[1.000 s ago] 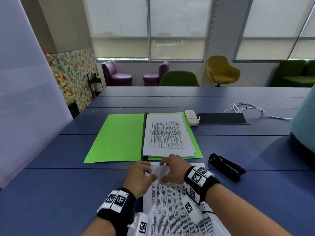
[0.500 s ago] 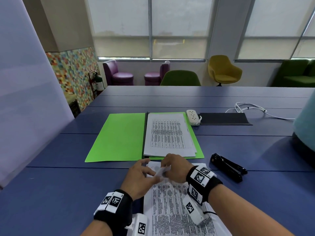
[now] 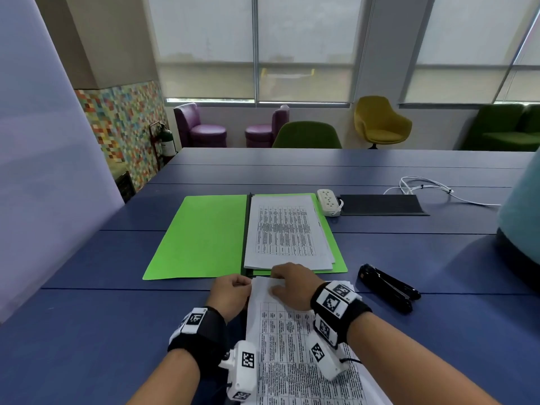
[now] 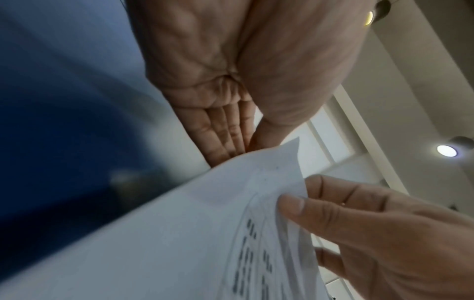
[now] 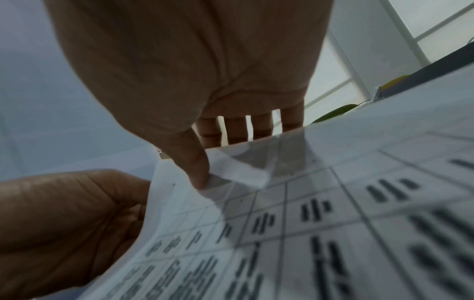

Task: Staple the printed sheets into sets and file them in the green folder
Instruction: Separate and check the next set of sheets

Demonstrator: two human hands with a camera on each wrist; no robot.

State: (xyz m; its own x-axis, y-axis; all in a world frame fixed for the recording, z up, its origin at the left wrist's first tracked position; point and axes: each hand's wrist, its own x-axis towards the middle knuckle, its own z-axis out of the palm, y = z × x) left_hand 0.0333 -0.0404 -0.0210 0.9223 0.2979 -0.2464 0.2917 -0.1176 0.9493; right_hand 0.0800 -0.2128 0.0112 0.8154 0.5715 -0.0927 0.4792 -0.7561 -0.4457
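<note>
The green folder (image 3: 201,238) lies open on the blue table (image 3: 87,331), with a set of printed sheets (image 3: 286,232) on its right half. In front of it lies a stack of printed sheets (image 3: 292,346), its far end lifted off the table. My left hand (image 3: 242,283) pinches the stack's far left corner (image 4: 179,233). My right hand (image 3: 277,283) holds the same end, thumb (image 5: 197,172) on top of the sheet (image 5: 333,182) and fingers behind it. The black stapler (image 3: 388,290) lies untouched to the right of my right wrist.
A white power strip (image 3: 328,201), a black panel (image 3: 380,204) and a white cable (image 3: 423,185) sit behind the folder on the right. A teal shape (image 3: 523,217) fills the right edge. Chairs stand beyond the table's far side.
Both hands were pressing on the far end of the stack. They have since lifted that end, and my left hand has shifted left to the corner.
</note>
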